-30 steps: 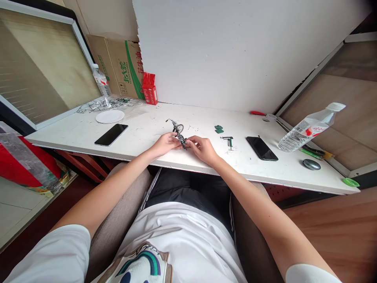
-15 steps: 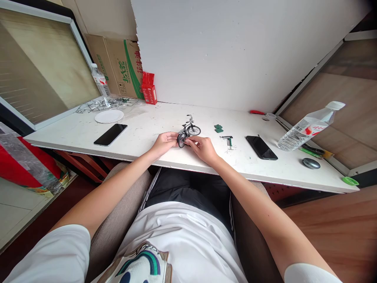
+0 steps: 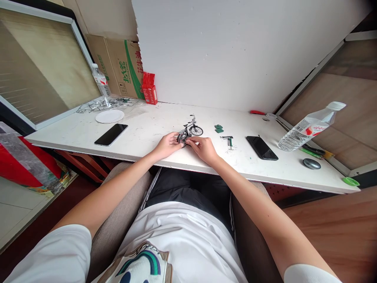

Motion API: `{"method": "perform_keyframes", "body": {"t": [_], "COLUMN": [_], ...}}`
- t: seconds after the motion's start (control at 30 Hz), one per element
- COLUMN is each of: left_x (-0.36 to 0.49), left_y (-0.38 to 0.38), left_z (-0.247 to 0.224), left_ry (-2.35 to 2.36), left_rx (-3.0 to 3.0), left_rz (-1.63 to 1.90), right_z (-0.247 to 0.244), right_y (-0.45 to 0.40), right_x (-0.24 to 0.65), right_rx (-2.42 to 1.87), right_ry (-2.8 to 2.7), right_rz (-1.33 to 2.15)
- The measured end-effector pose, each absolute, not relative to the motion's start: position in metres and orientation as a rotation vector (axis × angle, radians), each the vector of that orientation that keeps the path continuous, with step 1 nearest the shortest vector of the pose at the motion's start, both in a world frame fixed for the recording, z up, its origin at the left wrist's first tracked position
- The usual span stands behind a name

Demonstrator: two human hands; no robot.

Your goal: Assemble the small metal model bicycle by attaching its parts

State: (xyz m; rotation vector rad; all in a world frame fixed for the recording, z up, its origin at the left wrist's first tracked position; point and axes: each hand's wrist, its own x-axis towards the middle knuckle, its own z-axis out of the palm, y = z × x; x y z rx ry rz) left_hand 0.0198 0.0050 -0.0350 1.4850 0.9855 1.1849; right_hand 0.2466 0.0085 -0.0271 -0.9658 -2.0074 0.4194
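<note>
Left hand (image 3: 167, 146): fingers curled on the rear wheel (image 3: 180, 138) of the model bicycle (image 3: 191, 129).
Right hand (image 3: 204, 149): fingers pinching the bicycle low, just right of that wheel.
Bicycle's place: rear end between the 2 hands' fingers, near the surface's (image 3: 144, 131) front edge.

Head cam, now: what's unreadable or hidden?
All head view:
1) Lower rear wheel of the model bicycle: partly covered by the left hand and right hand.
2) Whether the right hand pinches a separate small part: too small, and its own grip hides it.
3) Small print on the red box: too small.
4) Shirt patch: cut off by bottom edge.
</note>
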Motion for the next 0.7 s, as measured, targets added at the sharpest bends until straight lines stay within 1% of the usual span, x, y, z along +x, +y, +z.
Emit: {"method": "perform_keyframes", "body": {"t": [0.27,0.53,0.7], "left_x": [0.0190,0.0218,0.0217], "left_y": [0.0056,0.0026,0.0022], "left_z": [-0.0359,-0.0333,-0.0331], "left_ry": [0.989,1.006,1.028], "left_rx": [1.508,1.568,1.582], "left_rz": [1.191,1.258,1.266], "right_z": [-0.0293,-0.0271,-0.0264], "right_y": [0.0093,0.0059,0.0058], "right_x": [0.2463,0.2449,0.2438], "right_rx": [-0.970,-0.848,-0.830], "right_ry": [-2.071,-2.147,-2.209], "right_rz": [0.280,-0.042,-0.074]}}
